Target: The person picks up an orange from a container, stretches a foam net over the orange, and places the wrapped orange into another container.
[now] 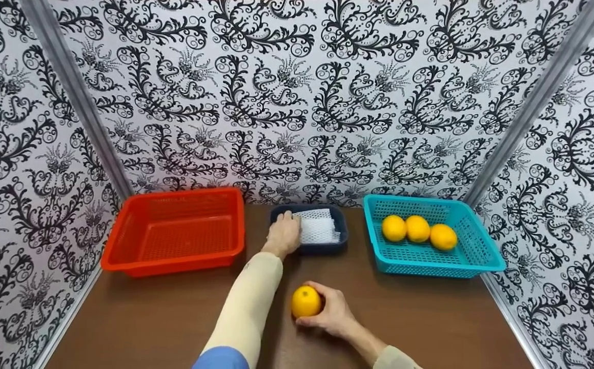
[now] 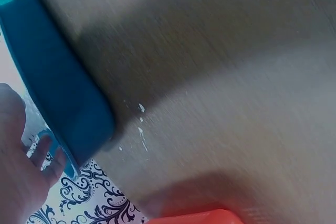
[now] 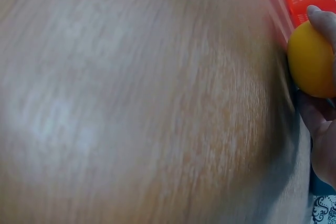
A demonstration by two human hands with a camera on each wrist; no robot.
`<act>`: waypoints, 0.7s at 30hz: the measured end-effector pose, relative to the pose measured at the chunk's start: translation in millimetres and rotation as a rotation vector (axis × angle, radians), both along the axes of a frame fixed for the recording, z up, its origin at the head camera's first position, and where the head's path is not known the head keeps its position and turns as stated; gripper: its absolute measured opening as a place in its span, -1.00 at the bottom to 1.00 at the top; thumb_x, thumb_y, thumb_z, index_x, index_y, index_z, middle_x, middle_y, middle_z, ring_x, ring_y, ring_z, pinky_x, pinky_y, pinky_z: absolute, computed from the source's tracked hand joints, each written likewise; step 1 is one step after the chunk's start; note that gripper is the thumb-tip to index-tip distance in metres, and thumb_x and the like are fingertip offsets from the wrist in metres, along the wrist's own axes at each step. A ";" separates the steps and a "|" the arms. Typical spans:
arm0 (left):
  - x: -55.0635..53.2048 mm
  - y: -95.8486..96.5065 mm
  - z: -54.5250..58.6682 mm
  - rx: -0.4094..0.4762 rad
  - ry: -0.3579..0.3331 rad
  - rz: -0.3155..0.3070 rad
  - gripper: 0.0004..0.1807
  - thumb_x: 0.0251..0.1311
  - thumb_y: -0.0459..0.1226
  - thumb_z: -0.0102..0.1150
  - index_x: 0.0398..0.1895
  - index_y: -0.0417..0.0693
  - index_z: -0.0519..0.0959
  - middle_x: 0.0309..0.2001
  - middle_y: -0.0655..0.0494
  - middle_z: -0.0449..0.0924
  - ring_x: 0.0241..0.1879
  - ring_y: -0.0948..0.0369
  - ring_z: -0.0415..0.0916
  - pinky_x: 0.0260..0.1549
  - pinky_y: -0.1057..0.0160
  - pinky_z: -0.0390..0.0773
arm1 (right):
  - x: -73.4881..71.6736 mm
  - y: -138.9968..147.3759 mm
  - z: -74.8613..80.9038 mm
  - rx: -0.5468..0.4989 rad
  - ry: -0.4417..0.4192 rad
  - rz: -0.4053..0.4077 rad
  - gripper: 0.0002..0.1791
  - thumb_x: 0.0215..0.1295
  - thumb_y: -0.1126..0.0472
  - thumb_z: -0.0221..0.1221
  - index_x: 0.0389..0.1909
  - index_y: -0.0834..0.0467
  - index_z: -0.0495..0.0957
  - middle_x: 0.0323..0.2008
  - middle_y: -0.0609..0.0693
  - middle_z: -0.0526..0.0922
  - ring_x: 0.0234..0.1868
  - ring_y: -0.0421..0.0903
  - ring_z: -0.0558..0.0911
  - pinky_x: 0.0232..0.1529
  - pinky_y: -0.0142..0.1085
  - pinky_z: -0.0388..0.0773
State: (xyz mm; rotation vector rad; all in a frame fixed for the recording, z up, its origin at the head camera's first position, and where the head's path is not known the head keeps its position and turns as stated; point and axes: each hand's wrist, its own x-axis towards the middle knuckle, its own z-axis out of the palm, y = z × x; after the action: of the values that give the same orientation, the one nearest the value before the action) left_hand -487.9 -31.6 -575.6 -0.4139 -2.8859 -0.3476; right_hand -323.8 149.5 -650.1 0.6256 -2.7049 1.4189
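My right hand (image 1: pixel 331 312) grips an orange (image 1: pixel 306 301) over the near middle of the table, thumb and fingers on opposite sides of it. In the right wrist view the same orange (image 3: pixel 312 60) shows at the right edge, held by the hand (image 3: pixel 325 140). My left hand (image 1: pixel 285 233) reaches over the left side of a small dark blue bin (image 1: pixel 322 249), its fingertips at the edge of white foam netting (image 1: pixel 318 227). The left wrist view shows loosely bent fingers of that hand (image 2: pixel 23 174) by the rim of the bin (image 2: pixel 63 82).
An orange-red plastic basket (image 1: pixel 186 241) stands on the left. To the right, a turquoise basket (image 1: pixel 435 267) bears three oranges (image 1: pixel 417 228) in a row. All stand on a brown wooden table (image 1: pixel 173 312), with patterned walls (image 1: pixel 297 102) behind and at both sides.
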 end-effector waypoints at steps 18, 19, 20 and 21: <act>13.3 -18.6 21.8 0.065 0.194 -0.094 -0.93 0.48 -0.31 0.31 -0.12 -0.13 0.62 -0.08 -0.16 0.71 -0.05 -0.18 0.72 -0.06 -0.17 0.81 | 7.0 -6.4 -3.0 0.070 0.104 -0.051 0.01 -0.10 -0.15 0.79 0.40 0.13 0.66 0.21 0.03 0.85 0.14 -0.02 0.80 0.25 -0.10 0.75; 14.6 -20.0 23.0 0.064 0.196 -0.094 -0.93 0.50 -0.30 0.30 -0.10 -0.12 0.62 -0.07 -0.16 0.71 -0.05 -0.17 0.72 -0.07 -0.17 0.82 | 7.4 -6.9 -2.8 0.073 0.104 -0.052 0.01 -0.10 -0.16 0.78 0.40 0.14 0.65 0.21 0.03 0.84 0.14 -0.02 0.80 0.25 -0.09 0.75; 16.0 -21.6 23.9 0.057 0.197 -0.094 -0.92 0.51 -0.29 0.28 -0.09 -0.11 0.63 -0.07 -0.15 0.70 -0.04 -0.17 0.72 -0.07 -0.16 0.82 | 7.5 -7.4 -3.1 0.078 0.109 -0.051 0.02 -0.10 -0.16 0.78 0.40 0.15 0.65 0.21 0.04 0.84 0.13 0.00 0.80 0.24 -0.09 0.75; 17.5 -23.4 24.3 0.050 0.198 -0.095 -0.92 0.52 -0.28 0.28 -0.07 -0.11 0.63 -0.06 -0.15 0.70 -0.03 -0.16 0.72 -0.07 -0.16 0.82 | 7.9 -8.0 -3.2 0.081 0.110 -0.049 0.02 -0.10 -0.16 0.78 0.40 0.15 0.64 0.21 0.05 0.84 0.13 0.00 0.80 0.24 -0.09 0.75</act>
State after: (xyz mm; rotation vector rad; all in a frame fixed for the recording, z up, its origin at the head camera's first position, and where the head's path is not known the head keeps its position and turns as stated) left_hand -470.4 -55.0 -551.3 -0.5459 -2.6656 -0.3716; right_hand -316.0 141.5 -653.2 0.6173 -2.6838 1.2311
